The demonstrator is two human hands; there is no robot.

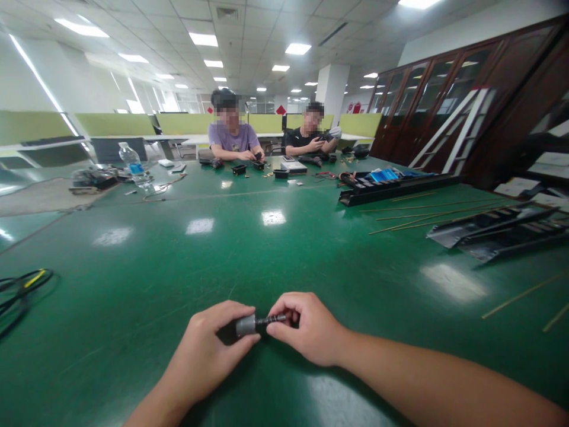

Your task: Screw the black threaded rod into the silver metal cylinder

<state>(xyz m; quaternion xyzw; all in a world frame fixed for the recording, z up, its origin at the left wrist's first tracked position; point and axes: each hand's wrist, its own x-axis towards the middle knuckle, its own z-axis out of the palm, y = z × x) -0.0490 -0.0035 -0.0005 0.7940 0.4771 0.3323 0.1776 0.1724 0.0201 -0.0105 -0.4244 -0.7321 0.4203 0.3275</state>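
Note:
Low over the green table [178,279], my left hand [213,341] pinches a small grey cylinder [246,325] between thumb and fingers. It looks like a small motor, but its exact kind is unclear. A dark, ridged shaft [267,322] with a pale tip sticks out of the cylinder toward the right. Around that shaft, the thumb and fingers of my right hand [306,329] are closed near its tip. The cylinder lies roughly level, and its left end is partly hidden by my left hand.
Black cable [22,290] lies at the left edge. Thin rods [413,222] and long black metal channels [498,234] rest on the right. Across the table, two people sit behind small black parts [240,169]. A plastic bottle [132,166] stands far left.

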